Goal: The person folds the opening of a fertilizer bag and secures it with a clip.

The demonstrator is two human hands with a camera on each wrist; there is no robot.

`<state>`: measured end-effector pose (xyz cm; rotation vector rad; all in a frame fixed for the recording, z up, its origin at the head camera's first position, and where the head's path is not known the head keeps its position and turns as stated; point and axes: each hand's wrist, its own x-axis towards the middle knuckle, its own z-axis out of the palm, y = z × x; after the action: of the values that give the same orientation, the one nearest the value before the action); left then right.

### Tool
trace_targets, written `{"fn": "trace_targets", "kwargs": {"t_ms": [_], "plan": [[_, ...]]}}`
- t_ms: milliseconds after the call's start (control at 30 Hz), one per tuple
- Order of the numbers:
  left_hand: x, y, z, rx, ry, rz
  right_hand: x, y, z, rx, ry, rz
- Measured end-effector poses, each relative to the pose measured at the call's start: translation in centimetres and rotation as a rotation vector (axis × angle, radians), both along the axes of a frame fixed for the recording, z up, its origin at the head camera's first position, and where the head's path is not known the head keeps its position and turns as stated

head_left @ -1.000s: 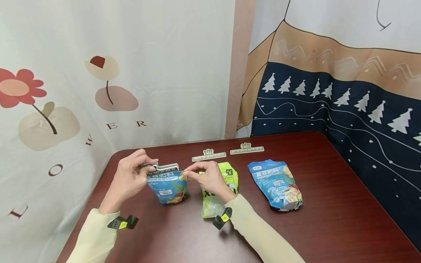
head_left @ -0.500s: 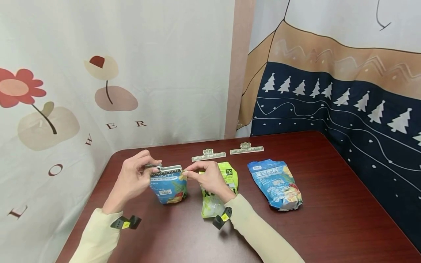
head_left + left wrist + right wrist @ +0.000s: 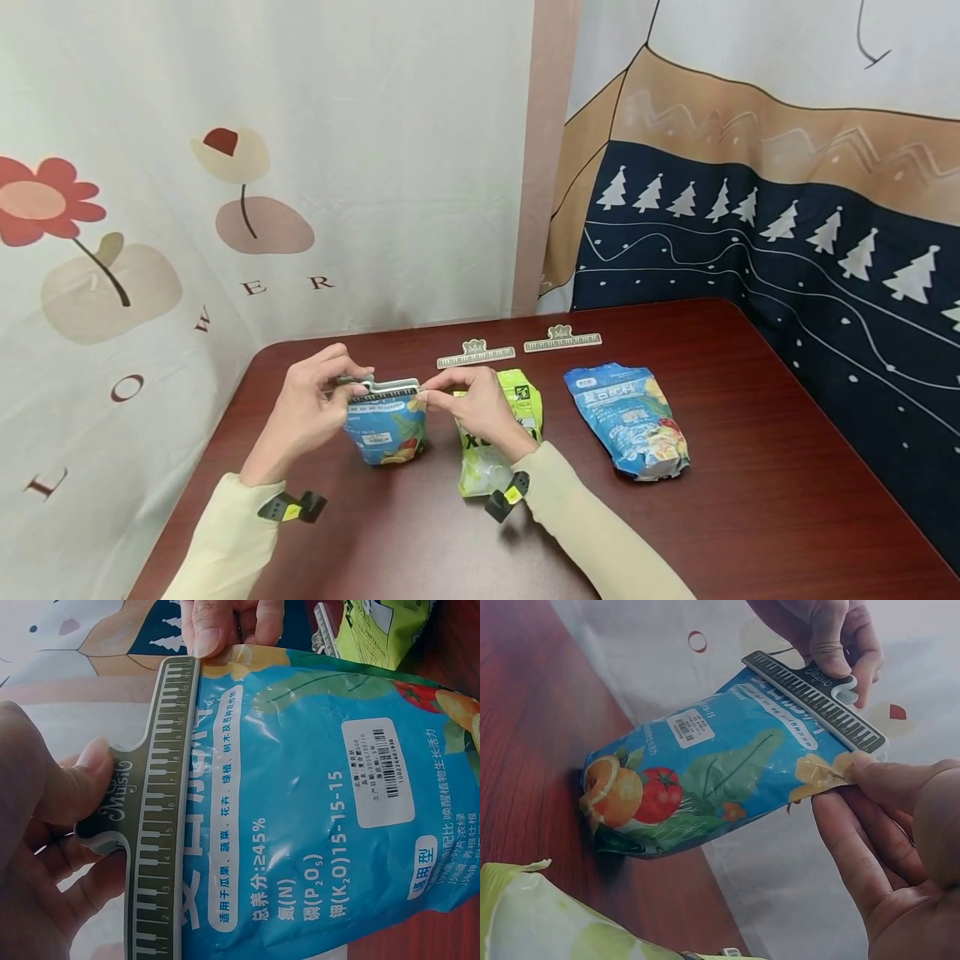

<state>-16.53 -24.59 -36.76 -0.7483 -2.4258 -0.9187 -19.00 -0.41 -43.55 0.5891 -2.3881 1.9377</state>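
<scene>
A blue fertilizer bag [image 3: 386, 433] stands upright on the table, printed with a tomato and an orange slice. Across its top edge sits a long clip [image 3: 160, 810] with a piano-key pattern and a "Music" handle. My left hand [image 3: 311, 408] pinches that handle between thumb and fingers, as the left wrist view shows. At the bag's top right corner, my right hand [image 3: 476, 408] pinches the film, thumb [image 3: 885, 776] over fingers, close to the clip's end. Behind the right hand lies a green bag [image 3: 487, 471], partly hidden by it.
Two more piano-key clips, a left one [image 3: 476, 358] and a right one [image 3: 562, 342], lie toward the table's back edge. Another blue bag [image 3: 630, 425] lies on the right. The dark red table [image 3: 750, 467] backs onto printed curtains [image 3: 420, 183].
My left hand has slid a little to the right with the clip, which now reaches nearer the right hand and covers more of the bag's top. My right hand stays nearly still.
</scene>
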Motion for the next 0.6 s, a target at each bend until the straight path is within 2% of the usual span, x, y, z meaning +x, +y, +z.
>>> {"fn": "trace_targets", "kwargs": {"t_ms": [600], "plan": [[0.07, 0.06, -0.25, 0.010, -0.094, 0.016, -0.22, 0.45, 0.00, -0.036, -0.025, 0.021]]}}
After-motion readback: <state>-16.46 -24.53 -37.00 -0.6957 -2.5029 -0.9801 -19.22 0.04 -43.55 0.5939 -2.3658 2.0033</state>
